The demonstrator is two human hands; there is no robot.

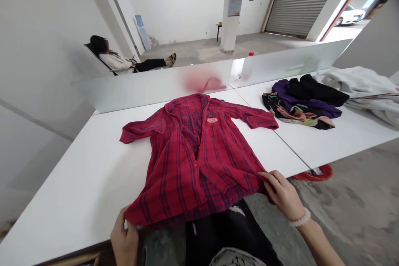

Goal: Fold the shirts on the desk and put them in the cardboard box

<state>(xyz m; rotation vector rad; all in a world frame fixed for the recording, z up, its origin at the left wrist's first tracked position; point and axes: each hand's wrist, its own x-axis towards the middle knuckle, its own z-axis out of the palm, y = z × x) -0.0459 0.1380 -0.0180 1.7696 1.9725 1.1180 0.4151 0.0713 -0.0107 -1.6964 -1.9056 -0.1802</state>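
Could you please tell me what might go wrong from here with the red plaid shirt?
1. The shirt hem overhangs the table edge, pinched by the left hand and right hand; a pull could drag it off.
2. Its right sleeve lies near the clothes pile and might snag it.

I note a dark clothes pile [304, 102] and grey garment [363, 85] on the adjoining table [336, 141]. A person [124, 60] reclines behind the frosted divider [149, 87].

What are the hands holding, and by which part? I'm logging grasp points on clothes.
Both hold the red plaid shirt by its bottom hem: left hand at the left hem corner, right hand at the right hem corner.
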